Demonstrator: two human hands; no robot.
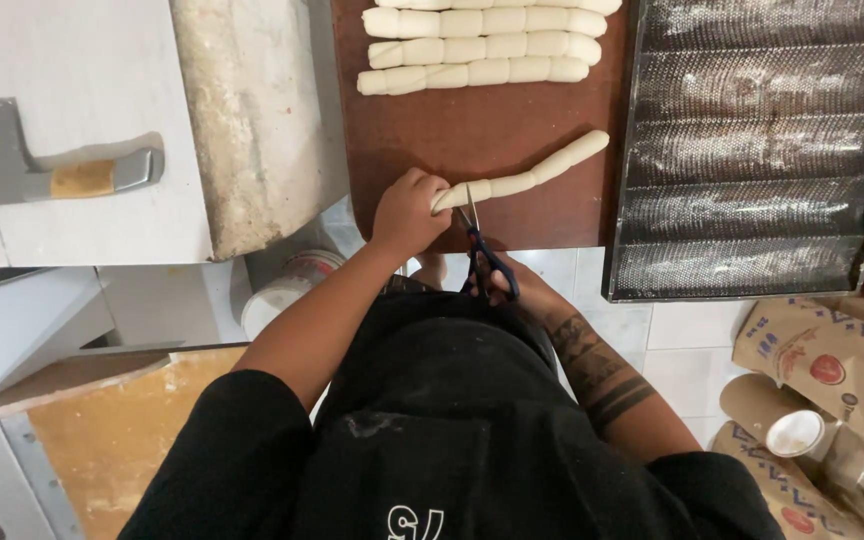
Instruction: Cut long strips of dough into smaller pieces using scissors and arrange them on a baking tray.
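Left hand (407,212) fingers curled, gripped dough roll (522,178) end; right hand (508,285) fingers looped through scissors (482,245); snips best kept evenly spaced, shallow.

1. My left hand (407,212) was curled into a loose fist, knuckles up, fingers wrapped closed around what it gripped.
2. My left forearm ran bare from the black sleeve, angled up and to the right toward that hand.
3. My right hand (502,285) sat lower and closer to my body, mostly hidden, fingers closed.
4. My right forearm, tattooed with dark bands, slanted up and to the left.
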